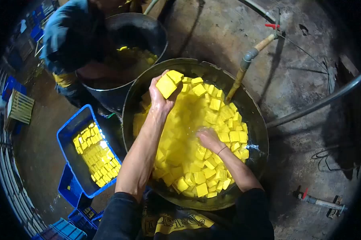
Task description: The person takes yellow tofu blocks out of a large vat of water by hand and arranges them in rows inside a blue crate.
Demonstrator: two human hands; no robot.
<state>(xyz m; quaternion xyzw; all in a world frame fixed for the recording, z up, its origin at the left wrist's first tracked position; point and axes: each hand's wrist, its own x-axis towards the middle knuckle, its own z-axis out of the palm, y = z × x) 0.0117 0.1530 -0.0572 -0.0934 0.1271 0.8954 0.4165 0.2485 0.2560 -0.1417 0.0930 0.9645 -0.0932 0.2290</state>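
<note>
A large round metal vat [257, 132] in front of me holds cloudy yellow liquid and a great many yellow tofu blocks [215, 104]. My left hand [158, 100] is raised over the vat's far left side, its fingers closed around a few tofu blocks [166, 86] held together. Near the vat's middle, my right hand [209, 139] dips into the liquid beside the heaped blocks. Its fingertips are under the surface, so their grip is hidden.
To the left stands a blue crate [63, 141] with rows of yellow blocks inside. More blue crates [70, 186] lie below it. A co-worker in a blue sleeve [66, 36] leans over a second vat [164, 40]. A pipe [244, 66] reaches into my vat.
</note>
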